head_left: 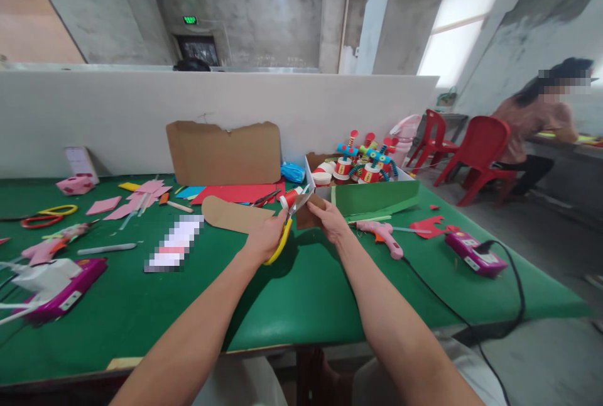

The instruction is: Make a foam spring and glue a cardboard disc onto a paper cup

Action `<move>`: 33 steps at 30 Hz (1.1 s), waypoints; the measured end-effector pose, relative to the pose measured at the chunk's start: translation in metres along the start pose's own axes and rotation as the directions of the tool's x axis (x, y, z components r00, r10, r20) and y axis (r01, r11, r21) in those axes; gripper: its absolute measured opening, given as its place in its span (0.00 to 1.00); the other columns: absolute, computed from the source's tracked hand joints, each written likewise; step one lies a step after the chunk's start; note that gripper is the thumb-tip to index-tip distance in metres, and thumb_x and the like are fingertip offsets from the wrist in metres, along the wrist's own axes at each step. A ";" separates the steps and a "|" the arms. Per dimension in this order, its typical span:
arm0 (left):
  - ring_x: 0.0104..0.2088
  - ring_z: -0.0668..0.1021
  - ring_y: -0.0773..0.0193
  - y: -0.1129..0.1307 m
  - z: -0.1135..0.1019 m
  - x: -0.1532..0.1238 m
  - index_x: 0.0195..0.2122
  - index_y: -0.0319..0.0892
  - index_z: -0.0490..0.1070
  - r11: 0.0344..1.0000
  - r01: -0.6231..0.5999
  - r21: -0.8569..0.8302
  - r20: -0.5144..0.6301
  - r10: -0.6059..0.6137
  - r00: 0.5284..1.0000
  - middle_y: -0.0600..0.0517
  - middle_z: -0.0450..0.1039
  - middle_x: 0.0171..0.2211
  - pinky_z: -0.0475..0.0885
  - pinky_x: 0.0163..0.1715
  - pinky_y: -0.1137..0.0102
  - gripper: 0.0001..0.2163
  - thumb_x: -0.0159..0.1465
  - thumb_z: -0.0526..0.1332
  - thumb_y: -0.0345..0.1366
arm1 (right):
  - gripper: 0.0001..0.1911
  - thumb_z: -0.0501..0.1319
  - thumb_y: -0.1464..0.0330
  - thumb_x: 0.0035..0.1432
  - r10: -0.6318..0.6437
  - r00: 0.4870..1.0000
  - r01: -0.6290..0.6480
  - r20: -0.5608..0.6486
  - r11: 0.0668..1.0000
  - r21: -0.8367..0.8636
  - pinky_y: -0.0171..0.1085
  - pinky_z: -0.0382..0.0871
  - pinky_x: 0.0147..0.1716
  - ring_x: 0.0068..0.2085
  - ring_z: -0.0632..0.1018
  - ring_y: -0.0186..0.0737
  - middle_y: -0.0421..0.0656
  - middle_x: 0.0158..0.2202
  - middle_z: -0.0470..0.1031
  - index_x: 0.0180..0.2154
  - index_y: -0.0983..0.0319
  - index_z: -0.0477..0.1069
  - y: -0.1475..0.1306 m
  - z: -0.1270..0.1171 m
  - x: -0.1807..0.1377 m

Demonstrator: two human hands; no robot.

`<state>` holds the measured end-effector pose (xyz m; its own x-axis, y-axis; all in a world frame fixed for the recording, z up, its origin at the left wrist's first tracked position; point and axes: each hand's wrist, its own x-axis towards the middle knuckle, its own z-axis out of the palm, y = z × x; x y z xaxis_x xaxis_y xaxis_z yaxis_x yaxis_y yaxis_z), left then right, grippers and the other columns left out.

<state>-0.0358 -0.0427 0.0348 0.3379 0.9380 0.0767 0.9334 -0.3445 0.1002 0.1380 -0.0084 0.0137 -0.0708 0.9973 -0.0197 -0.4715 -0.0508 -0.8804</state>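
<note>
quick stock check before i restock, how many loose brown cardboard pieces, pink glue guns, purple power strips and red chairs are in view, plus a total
Loose brown cardboard pieces: 3, one held in the right hand
Pink glue guns: 2
Purple power strips: 2
Red chairs: 2
Total: 9
</note>
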 end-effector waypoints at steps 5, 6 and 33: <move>0.38 0.79 0.56 0.003 -0.001 0.000 0.57 0.43 0.57 1.000 0.021 0.021 -0.002 -0.021 1.000 0.44 0.76 0.39 0.69 0.37 0.67 0.18 0.68 0.44 0.40 | 0.20 0.75 0.66 0.36 -0.012 1.000 0.012 0.006 1.000 0.010 0.33 0.75 0.31 0.30 0.80 0.36 0.40 0.30 0.81 0.35 0.62 0.76 -0.002 0.000 0.000; 0.38 0.79 0.55 0.003 -0.002 0.000 0.57 0.43 0.58 0.999 0.022 0.027 0.001 -0.023 1.000 0.44 0.76 0.39 0.69 0.37 0.66 0.18 0.68 0.44 0.40 | 0.20 0.75 0.66 0.36 -0.011 1.000 0.011 0.006 1.000 0.005 0.32 0.75 0.31 0.29 0.80 0.36 0.40 0.29 0.81 0.35 0.62 0.76 -0.003 0.000 0.000; 0.38 0.79 0.51 0.001 -0.019 -0.005 0.52 0.43 0.63 0.999 -0.023 0.034 0.106 0.020 0.994 0.42 0.76 0.38 0.69 0.37 0.64 0.15 0.66 0.46 0.35 | 0.18 0.74 0.66 0.38 0.034 0.998 -0.021 0.060 0.978 -0.208 0.35 0.74 0.33 0.31 0.79 0.37 0.40 0.31 0.81 0.35 0.61 0.76 -0.017 -0.016 -0.002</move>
<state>-0.0390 -0.0489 0.0532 0.3672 0.9298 -0.0272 0.9288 -0.3649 0.0644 0.1603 -0.0087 0.0216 -0.1397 0.9900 -0.0207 -0.2772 -0.0592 -0.9590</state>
